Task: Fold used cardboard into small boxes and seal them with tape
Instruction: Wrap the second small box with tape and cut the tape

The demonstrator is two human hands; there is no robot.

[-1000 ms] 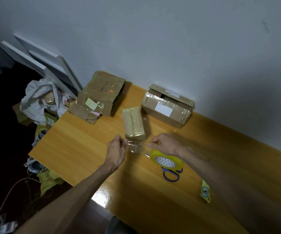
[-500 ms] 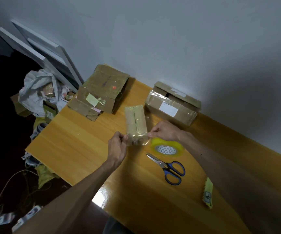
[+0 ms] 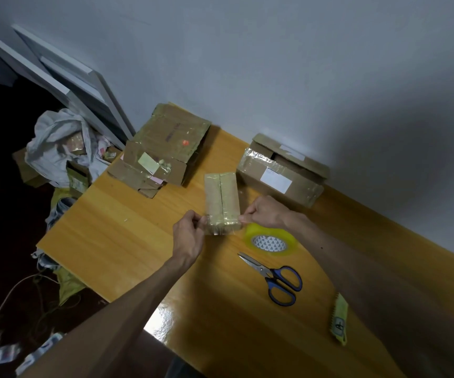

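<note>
We tape the small box (image 3: 221, 203) near the far edge of the table (image 3: 116, 241), tape roll (image 3: 271, 241) and scissors (image 3: 275, 276) beside it.
Our left hand (image 3: 189, 236) and right hand (image 3: 265, 212) each pinch a tape strip (image 3: 221, 229) across its near end.

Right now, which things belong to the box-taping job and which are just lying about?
In the job: small box, clear tape strip pinched by left hand and right hand, tape roll, scissors, flattened cardboard (likely stock).
Lying about: larger taped box, yellow packet, white bag beside the table.
</note>
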